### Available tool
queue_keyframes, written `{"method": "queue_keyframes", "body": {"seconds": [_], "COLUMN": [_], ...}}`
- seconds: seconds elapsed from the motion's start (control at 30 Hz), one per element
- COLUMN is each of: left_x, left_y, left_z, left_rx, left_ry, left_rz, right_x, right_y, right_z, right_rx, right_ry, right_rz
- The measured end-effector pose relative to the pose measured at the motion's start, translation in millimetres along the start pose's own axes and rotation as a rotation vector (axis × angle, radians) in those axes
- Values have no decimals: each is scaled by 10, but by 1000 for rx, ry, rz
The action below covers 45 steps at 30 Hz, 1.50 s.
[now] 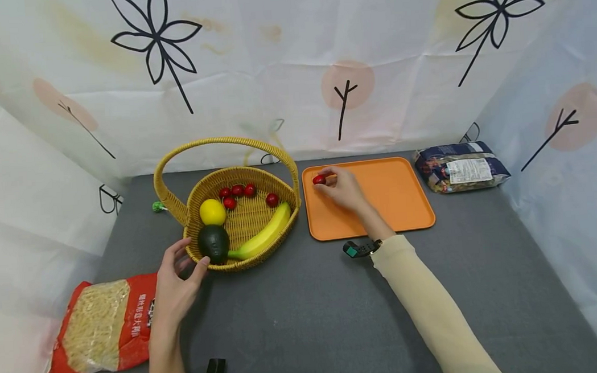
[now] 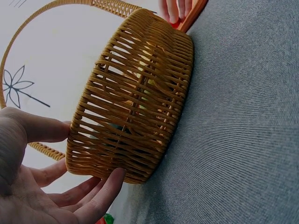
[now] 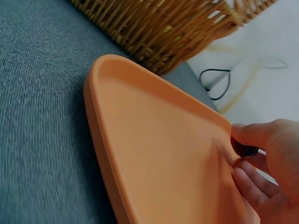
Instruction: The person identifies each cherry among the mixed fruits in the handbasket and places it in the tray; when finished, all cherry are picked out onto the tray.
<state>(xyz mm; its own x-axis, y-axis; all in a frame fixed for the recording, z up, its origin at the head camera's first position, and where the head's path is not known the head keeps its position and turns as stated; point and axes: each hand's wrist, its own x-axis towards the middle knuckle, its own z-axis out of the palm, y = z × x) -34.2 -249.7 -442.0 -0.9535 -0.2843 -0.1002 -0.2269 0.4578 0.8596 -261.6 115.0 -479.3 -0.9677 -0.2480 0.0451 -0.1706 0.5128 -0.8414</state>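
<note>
Grey table (image 1: 296, 323): widest stretch for moving lies on the near side, between the forearms. Yellow wicker basket (image 1: 240, 227), left of centre, handle raised; its right rim leaves only a narrow gap to the orange tray (image 1: 381, 198). Red bag (image 1: 99, 327) at near left, beside the left forearm; dark pack (image 1: 461, 168) just beside the tray's far-right corner. Left hand (image 1: 178, 285): thumb and fingers spread, tips touching the basket's near-left rim and wall. Right hand (image 1: 345, 189): thumb and fingers pinching a small item over the tray. Basket holds a banana (image 1: 265, 234) along the right wall, an avocado (image 1: 213, 243) at near left, a yellow fruit (image 1: 213, 212) and five red fruits (image 1: 237, 191). Pinched red fruit (image 1: 319, 179): by the tray's far-left corner (contact with tray: cannot tell).
</note>
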Motion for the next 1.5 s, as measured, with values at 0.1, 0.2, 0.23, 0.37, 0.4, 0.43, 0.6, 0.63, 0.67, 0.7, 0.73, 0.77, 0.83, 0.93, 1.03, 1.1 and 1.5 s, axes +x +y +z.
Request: {"method": "queue_keyframes", "body": {"seconds": [0.1,0.2,0.23,0.37,0.4,0.43,0.6,0.63,0.67,0.7,0.73,0.77,0.83,0.93,1.03,1.1,1.5], "left_x": [-2,-5,-5,-4,-3,-3,0,1,1,1,1,-1,-4,-9,-9,-8,-3], "left_y": [-4,-5,-5,-8,-10,-12,-23,-24,-25,-25,-25,-24,-21,-14,-11,-15,-18], "left_z": [-1,0,0,-5,-9,-13,-28,-28,-28,-27,-25,-24,-20,-12,-6,-1,9], "left_rx": [-4,-2,-2,-2,-3,-3,-2,-4,-7,-11,-16,-19,-23,-35,-52,-75,-106], "left_ry": [3,7,8,6,3,1,-3,-2,-1,-1,-1,0,3,6,5,-2,-39], "left_rz": [2,5,7,9,7,5,-5,-3,-1,2,5,9,14,24,32,39,16], "right_x": [48,74,79,86,87,87,72,64,52,37,19,0,-50,-134,-224,-291,-744], "right_y": [-6,-28,-35,-63,-67,-70,-59,-53,-52,-56,-63,-73,-109,-187,-273,-326,-715], "right_z": [71,110,117,123,121,119,100,95,87,77,65,53,18,-51,-132,-180,-374], "right_rx": [-44,-83,-94,-115,-116,-115,-78,-69,-57,-42,-30,-15,20,66,107,133,326], "right_ry": [2,5,8,12,10,7,3,5,8,10,12,13,16,21,18,10,-61], "right_rz": [-16,-29,-31,-39,-41,-44,-52,-52,-52,-51,-50,-49,-48,-57,-92,-128,-351]}}
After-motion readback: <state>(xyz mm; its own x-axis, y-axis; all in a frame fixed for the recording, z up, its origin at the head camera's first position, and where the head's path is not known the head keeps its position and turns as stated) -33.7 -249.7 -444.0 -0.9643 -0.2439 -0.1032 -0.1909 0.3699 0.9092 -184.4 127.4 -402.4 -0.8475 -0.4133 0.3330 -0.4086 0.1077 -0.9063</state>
